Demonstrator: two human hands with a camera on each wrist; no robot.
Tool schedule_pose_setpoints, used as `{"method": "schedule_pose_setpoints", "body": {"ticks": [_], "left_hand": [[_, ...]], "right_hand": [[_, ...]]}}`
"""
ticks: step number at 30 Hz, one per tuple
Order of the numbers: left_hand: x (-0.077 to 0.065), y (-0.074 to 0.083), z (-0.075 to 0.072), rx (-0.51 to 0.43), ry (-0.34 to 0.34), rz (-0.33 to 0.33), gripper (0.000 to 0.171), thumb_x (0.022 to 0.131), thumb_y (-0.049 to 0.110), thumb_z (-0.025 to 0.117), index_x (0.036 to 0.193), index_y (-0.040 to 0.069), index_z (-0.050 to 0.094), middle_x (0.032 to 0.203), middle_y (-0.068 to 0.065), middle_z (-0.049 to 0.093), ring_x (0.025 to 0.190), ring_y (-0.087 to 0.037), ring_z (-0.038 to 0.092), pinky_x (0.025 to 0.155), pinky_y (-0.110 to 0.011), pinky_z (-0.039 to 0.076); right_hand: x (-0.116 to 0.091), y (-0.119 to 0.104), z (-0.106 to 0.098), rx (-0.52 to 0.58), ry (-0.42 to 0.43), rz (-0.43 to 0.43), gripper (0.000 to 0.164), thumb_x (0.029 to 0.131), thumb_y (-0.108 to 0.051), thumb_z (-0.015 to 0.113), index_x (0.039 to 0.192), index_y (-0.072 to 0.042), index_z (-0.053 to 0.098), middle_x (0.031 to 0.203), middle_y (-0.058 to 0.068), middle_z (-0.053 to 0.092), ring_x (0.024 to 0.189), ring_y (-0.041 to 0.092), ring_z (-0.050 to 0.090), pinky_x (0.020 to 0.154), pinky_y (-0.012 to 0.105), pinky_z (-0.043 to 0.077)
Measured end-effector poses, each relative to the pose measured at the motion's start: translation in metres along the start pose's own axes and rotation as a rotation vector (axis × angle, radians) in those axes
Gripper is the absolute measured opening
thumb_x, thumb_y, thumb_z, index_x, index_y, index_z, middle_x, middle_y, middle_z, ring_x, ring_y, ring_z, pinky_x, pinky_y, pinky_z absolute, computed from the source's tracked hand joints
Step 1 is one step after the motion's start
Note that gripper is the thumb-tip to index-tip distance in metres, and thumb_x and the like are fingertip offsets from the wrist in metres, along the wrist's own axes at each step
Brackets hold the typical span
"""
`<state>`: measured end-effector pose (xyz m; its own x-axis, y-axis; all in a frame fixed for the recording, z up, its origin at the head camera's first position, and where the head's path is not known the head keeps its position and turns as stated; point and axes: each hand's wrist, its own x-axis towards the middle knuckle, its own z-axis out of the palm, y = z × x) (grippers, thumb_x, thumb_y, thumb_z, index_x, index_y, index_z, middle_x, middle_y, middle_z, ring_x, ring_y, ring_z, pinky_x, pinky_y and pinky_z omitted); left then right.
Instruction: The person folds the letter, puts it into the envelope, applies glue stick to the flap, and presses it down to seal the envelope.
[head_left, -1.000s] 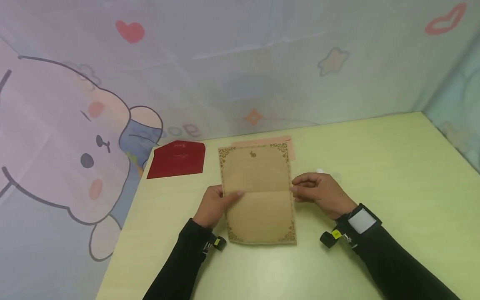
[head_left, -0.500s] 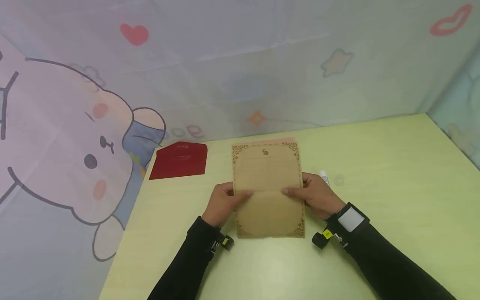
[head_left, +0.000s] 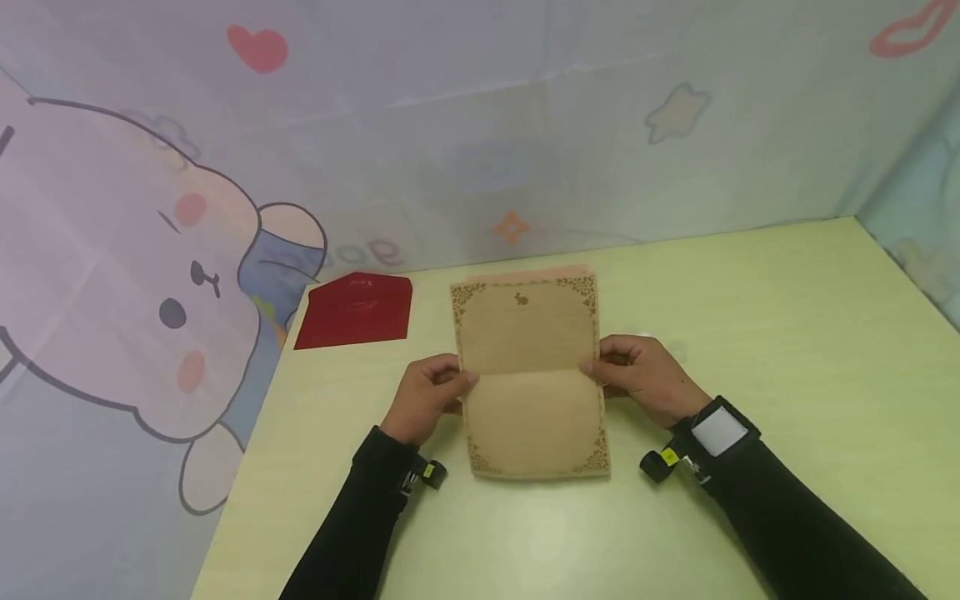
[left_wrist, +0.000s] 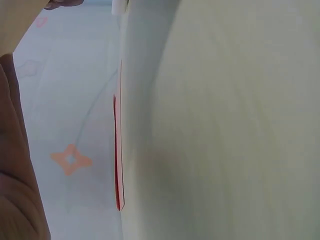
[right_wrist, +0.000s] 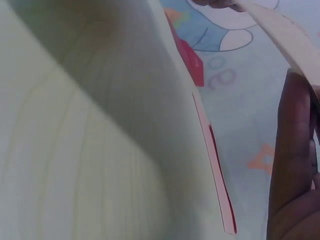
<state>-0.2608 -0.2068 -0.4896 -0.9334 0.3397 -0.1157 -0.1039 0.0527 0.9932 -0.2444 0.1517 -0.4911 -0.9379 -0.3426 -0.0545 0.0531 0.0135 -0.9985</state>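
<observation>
A tan sheet of letter paper (head_left: 534,425), with a printed floral border, a small rabbit at the top and a crease across its middle, is held up above the table. My left hand (head_left: 426,398) pinches its left edge near the crease, thumb in front. At the right edge my right hand (head_left: 647,377) pinches it the same way. In the right wrist view the paper (right_wrist: 285,37) bends slightly above the fingers, and a raised gap shows between it and the tabletop. The fingertips behind the sheet are hidden in the head view.
A dark red envelope (head_left: 356,312) lies at the table's back left. Behind the paper, a pink envelope (head_left: 532,272) is mostly covered. A small clear round item (head_left: 677,350) lies beyond my right hand. The pale yellow table (head_left: 787,333) meets a printed cloth backdrop (head_left: 450,125).
My right hand has come to the paper's right edge and taken hold of it. The left thumb has drawn back toward the left edge.
</observation>
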Motion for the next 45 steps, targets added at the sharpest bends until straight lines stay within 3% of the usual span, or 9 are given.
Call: {"method": "schedule_pose_setpoints", "body": {"ticks": [5,12,20,24,29,31,34,37,45], "left_hand": [[0.000,0.005,-0.001,0.024,-0.050,0.044,0.038,0.114,0.003,0.060,0.150,-0.006,0.065,0.105,-0.001,0.086,0.086,-0.011,0.085,0.078,-0.031,0.071],[-0.001,0.007,0.004,0.063,0.014,0.091,0.035,0.113,0.007,0.055,0.135,-0.012,0.074,0.114,0.004,0.080,0.097,-0.007,0.080,0.086,-0.029,0.069],[0.003,0.011,0.014,0.226,0.187,0.110,0.036,0.104,0.006,0.081,0.139,0.007,0.077,0.100,-0.003,0.082,0.084,-0.009,0.074,0.073,-0.027,0.067],[-0.001,0.017,0.020,0.314,0.218,0.109,0.026,0.104,0.008,0.082,0.129,0.010,0.084,0.107,-0.013,0.084,0.083,-0.009,0.072,0.069,-0.027,0.068],[-0.005,0.026,0.033,0.351,0.210,0.157,0.013,0.103,0.010,0.084,0.115,0.010,0.088,0.105,-0.014,0.085,0.081,-0.010,0.074,0.067,-0.032,0.070],[-0.006,0.028,0.042,0.359,0.180,0.186,0.012,0.103,0.010,0.084,0.114,0.010,0.088,0.105,-0.014,0.086,0.081,-0.009,0.075,0.067,-0.033,0.070],[-0.006,0.030,0.055,0.378,0.137,0.219,0.012,0.103,0.012,0.084,0.114,0.011,0.089,0.106,-0.013,0.087,0.081,-0.006,0.075,0.067,-0.033,0.070],[-0.006,0.030,0.065,0.396,0.135,0.243,0.011,0.102,0.011,0.085,0.112,0.010,0.089,0.106,-0.013,0.088,0.081,-0.004,0.073,0.065,-0.032,0.069],[-0.001,0.031,0.063,0.465,0.148,0.299,0.006,0.103,0.012,0.084,0.107,0.012,0.089,0.102,-0.010,0.087,0.078,-0.006,0.071,0.063,-0.030,0.068]], "right_hand": [[-0.001,-0.002,-0.003,-0.010,0.024,-0.020,0.013,0.117,-0.011,0.062,0.122,-0.010,0.074,0.096,-0.009,0.080,0.084,0.008,0.081,0.078,0.031,0.071],[-0.004,-0.007,-0.002,-0.068,0.073,-0.062,0.036,0.120,-0.020,0.052,0.137,0.000,0.077,0.119,-0.014,0.072,0.094,0.007,0.074,0.082,0.028,0.067],[-0.001,-0.010,0.001,-0.224,0.077,-0.087,0.031,0.109,-0.014,0.076,0.134,0.004,0.074,0.109,-0.007,0.084,0.094,0.008,0.078,0.086,0.031,0.070],[-0.004,-0.021,0.003,-0.465,0.083,-0.148,0.036,0.109,-0.015,0.078,0.141,-0.002,0.070,0.114,0.011,0.086,0.101,0.023,0.081,0.091,0.039,0.069],[-0.002,-0.054,0.033,-1.062,0.102,-0.331,0.034,0.108,-0.025,0.080,0.137,-0.008,0.079,0.145,0.018,0.077,0.140,0.041,0.071,0.115,0.057,0.060],[0.004,-0.065,0.051,-1.206,0.072,-0.398,0.025,0.108,-0.023,0.078,0.128,-0.009,0.082,0.136,0.016,0.080,0.131,0.038,0.074,0.111,0.054,0.062],[0.010,-0.073,0.075,-1.323,0.000,-0.404,0.008,0.106,-0.012,0.076,0.110,-0.017,0.081,0.103,0.003,0.082,0.094,0.023,0.077,0.081,0.045,0.065],[0.012,-0.071,0.083,-1.321,-0.013,-0.347,0.018,0.105,-0.007,0.072,0.096,-0.022,0.074,0.082,-0.006,0.070,0.073,0.014,0.059,0.063,0.036,0.052],[0.007,-0.061,0.060,-1.158,-0.006,-0.340,0.025,0.112,-0.016,0.066,0.090,-0.024,0.075,0.077,-0.011,0.065,0.069,0.009,0.053,0.063,0.029,0.044]]}}
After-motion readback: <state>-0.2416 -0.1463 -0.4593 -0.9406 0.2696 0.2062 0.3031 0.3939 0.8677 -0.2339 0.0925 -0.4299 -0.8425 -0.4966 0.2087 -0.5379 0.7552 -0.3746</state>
